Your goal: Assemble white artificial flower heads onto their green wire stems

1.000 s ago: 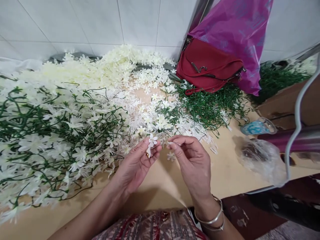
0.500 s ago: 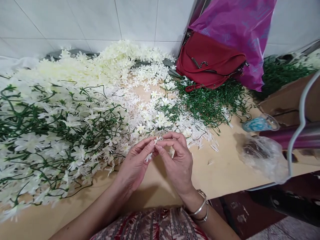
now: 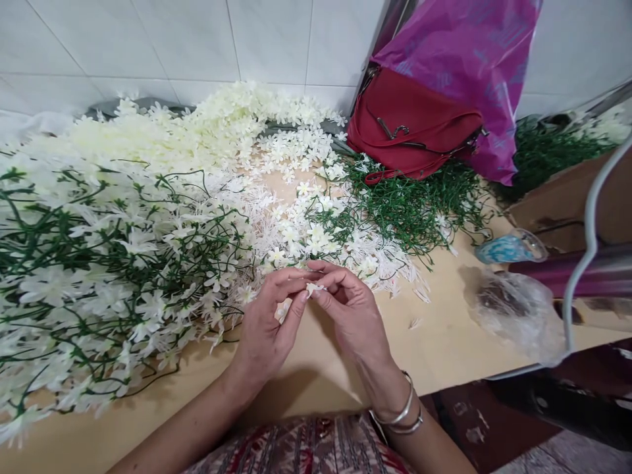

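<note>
Between the fingertips of both hands is a small white artificial flower (image 3: 313, 288), held just above the near edge of the flower pile. My left hand (image 3: 269, 322) pinches it from the left, thumb against the fingers, and another white blossom shows below those fingers. From the right, my right hand (image 3: 353, 313) grips the same flower with thumb and fingertips. Beyond the hands lie loose white petals (image 3: 316, 237) and white stamen strands (image 3: 395, 253). Green artificial stems (image 3: 419, 204) are heaped to the right of these.
White flowers on green stems (image 3: 138, 263) cover the left of the table (image 3: 439, 336). A red handbag (image 3: 415, 125) leans by a purple plastic bag (image 3: 474, 59) at the back. To the right are a clear plastic bag (image 3: 528, 316), a blue-patterned cup (image 3: 508, 249) and a bent grey tube (image 3: 587, 230).
Both hands have turned slightly, and the pinched flower sits a little lower and shows more plainly between the fingertips. The view has shifted slightly.
</note>
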{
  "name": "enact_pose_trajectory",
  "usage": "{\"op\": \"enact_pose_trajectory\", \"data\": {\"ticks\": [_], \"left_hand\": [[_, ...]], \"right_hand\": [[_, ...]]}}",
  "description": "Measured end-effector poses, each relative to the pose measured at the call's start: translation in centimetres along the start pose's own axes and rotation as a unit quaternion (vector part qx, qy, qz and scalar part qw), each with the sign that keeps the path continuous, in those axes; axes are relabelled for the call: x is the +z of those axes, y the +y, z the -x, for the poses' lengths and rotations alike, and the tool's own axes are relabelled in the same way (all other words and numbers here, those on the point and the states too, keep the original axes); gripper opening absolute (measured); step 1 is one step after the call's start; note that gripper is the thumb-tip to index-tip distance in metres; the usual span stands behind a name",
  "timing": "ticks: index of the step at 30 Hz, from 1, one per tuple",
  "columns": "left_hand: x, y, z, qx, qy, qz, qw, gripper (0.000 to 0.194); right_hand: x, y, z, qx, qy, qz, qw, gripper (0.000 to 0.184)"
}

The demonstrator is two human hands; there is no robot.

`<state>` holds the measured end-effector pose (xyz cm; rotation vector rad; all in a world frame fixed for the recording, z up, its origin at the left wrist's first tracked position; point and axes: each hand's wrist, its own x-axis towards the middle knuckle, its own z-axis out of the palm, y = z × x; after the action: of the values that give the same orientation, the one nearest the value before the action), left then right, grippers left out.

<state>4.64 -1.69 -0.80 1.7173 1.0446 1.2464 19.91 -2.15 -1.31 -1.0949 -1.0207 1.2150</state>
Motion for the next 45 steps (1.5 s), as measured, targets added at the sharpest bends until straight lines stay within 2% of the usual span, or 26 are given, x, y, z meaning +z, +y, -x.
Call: {"op": "enact_pose_trajectory", "data": {"ticks": [4,11,16,19,22,27,32,36,40,42,45], "left_hand": [[0.1,0.3,0.3,-0.037,-0.005,0.006,0.999,0.019],[0.2,0.8,0.2,-0.017,-0.020,0.009,1.000,0.018],[0.1,0.5,0.3,-0.047,-0.025,0.047,0.997,0.016],[-0.1,0.8,0.2,-0.051,-0.019,0.039,0.998,0.022],[-0.1,1.4,0.0,0.010,-0.027,-0.032,0.999,0.015],[0.9,1.4,0.0,0.086,-0.122,-0.146,0.978,0.016],[2.4,-0.1,0.1,0.143,-0.194,-0.277,0.930,0.015],[3.1,-1.3,-0.1,0.177,-0.219,-0.335,0.899,0.014],[3.2,-1.9,-0.5,0.202,-0.220,-0.361,0.884,0.013],[2.9,-1.8,-0.7,0.212,-0.207,-0.352,0.888,0.015],[2.0,-1.1,-1.2,0.226,-0.161,-0.297,0.913,0.015]], "right_hand": [[0.1,0.0,0.1,-0.021,0.021,0.014,0.999,0.014],[0.4,-0.1,0.3,-0.092,0.061,0.042,0.993,0.013],[-0.2,-0.3,0.2,-0.088,0.102,0.037,0.990,0.018],[-1.9,-0.8,0.2,-0.076,0.153,0.036,0.985,0.020],[-4.5,-1.6,0.5,-0.085,0.179,0.066,0.978,0.018],[-8.3,-2.8,1.6,-0.165,0.198,0.106,0.960,0.014],[-10.6,-3.0,3.1,-0.192,0.238,0.127,0.943,0.012],[-12.0,-2.3,4.4,-0.164,0.224,0.135,0.951,0.011],[-12.3,-1.8,6.0,-0.106,0.197,0.157,0.962,0.008],[-11.8,-1.7,6.6,-0.062,0.172,0.193,0.964,0.007],[-10.3,-1.4,6.8,-0.006,0.113,0.251,0.961,0.011]]}}
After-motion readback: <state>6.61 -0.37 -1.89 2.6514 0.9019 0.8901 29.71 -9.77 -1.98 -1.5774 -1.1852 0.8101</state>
